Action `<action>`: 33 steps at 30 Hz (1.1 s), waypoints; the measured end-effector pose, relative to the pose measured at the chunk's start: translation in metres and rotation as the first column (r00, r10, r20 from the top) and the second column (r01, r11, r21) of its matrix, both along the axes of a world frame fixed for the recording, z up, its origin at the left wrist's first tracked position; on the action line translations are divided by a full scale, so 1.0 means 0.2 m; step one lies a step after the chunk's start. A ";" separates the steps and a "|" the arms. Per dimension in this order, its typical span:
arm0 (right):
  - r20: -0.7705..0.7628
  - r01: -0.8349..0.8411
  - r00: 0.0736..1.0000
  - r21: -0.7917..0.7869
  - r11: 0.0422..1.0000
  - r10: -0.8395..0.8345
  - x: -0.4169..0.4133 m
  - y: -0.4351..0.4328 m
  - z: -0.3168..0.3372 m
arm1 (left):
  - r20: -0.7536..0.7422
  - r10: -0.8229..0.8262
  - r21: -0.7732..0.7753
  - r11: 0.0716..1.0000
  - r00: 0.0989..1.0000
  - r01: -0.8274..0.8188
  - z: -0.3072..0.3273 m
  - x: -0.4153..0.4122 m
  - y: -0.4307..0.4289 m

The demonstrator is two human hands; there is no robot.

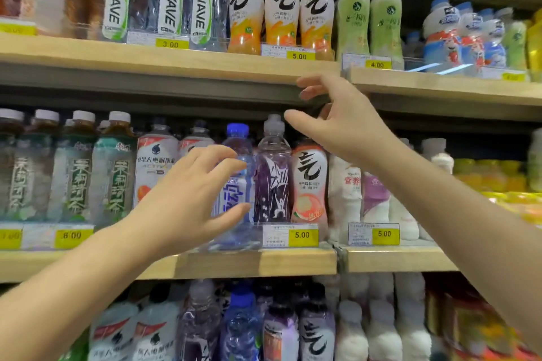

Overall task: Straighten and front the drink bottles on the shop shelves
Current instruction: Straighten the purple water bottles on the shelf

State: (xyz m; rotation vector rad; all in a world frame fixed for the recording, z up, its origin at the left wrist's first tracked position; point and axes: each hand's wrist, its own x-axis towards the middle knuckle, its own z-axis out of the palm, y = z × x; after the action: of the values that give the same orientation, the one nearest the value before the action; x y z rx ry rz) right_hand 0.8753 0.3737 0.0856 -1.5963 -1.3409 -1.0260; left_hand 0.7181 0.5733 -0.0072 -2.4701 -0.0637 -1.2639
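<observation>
on the middle light-wood shelf (293,262), a clear plastic bottle with a blue cap and blue lettering (239,141) is stood at the front edge, its base blurred over the price strip. just to its right, touching or nearly so, a tall clear bottle with a purple label and grey cap (272,184) is stood upright, and beside that a peach-and-white labelled bottle (311,184). to the left are ranged a white-labelled bottle with a grey cap (155,167) and a row of green tea bottles with white caps (114,179).

the left hand (187,199) is held wide in front of the blue-capped bottle, fingers and thumb spread and lightly curved across its label; whether it is touched cannot be told. the right hand (343,126) is raised with fingers loosely spread and nothing held, its thumb near the purple bottle's cap and its fingertips (306,94) close under the upper wooden shelf (205,58).

yellow price tags (303,236) are fixed along the shelf fronts. on the upper shelf, clear "wave" water bottles (168,3) and orange-and-white bottles (281,14) are faced forward.
</observation>
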 end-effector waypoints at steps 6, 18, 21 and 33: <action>-0.098 -0.036 0.995 -0.082 0.996 0.027 0.01 0.08 -0.24 | -0.078 -0.014 -0.078 0.997 0.997 0.007 -0.20 -0.04 0.06; -0.096 -0.016 0.995 -0.152 0.988 0.001 0.17 0.20 -0.30 | -0.110 -0.001 -0.161 0.987 0.994 -0.017 -0.31 0.00 0.14; -0.070 -0.011 0.998 -0.150 0.989 0.001 0.20 0.23 -0.27 | -0.105 -0.027 -0.179 0.984 0.994 0.008 -0.35 0.01 0.15; -0.102 0.176 0.975 -0.182 0.967 -0.196 0.18 0.37 -0.13 | -0.022 -0.119 -0.254 0.961 0.993 0.110 -0.41 0.04 0.20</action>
State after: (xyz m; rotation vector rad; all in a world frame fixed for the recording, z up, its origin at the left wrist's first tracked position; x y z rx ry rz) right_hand 0.9103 0.4477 0.0593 -1.9131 -1.2436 -0.9270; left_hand 0.7269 0.6139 -0.0895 -2.7493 -0.0778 -1.3296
